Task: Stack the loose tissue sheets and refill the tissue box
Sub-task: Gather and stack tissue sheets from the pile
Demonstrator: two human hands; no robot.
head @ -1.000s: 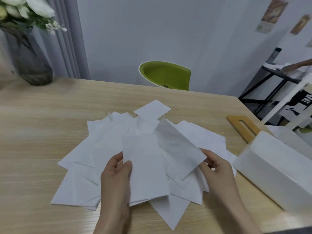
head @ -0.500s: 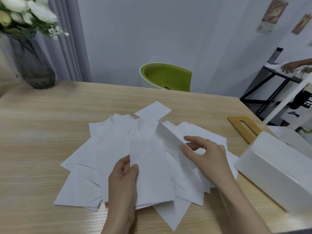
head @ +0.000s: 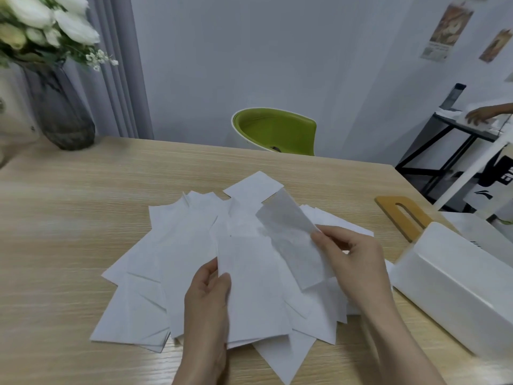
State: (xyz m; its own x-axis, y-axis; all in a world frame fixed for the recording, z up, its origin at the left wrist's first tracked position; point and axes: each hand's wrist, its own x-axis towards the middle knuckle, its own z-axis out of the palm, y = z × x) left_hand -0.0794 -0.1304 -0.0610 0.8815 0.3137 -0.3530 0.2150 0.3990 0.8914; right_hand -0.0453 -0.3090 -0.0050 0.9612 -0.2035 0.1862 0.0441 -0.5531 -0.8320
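Loose tissue sheets (head: 172, 273) fan across the desk (head: 69, 204). Left hand (head: 206, 298) pinches a small stack; right hand (head: 352, 257) pinches one lifted sheet (head: 288, 232). Unlabelled white tissue box (head: 455, 287) at 3 o'clock.

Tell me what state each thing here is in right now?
Left hand: grips a small stack of sheets.
Right hand: pinches one lifted sheet.
Loose tissue sheets: scattered, overlapping on the table.
Tissue box: lying on the table, not yet filled.
Wooden lid: off, lying flat.
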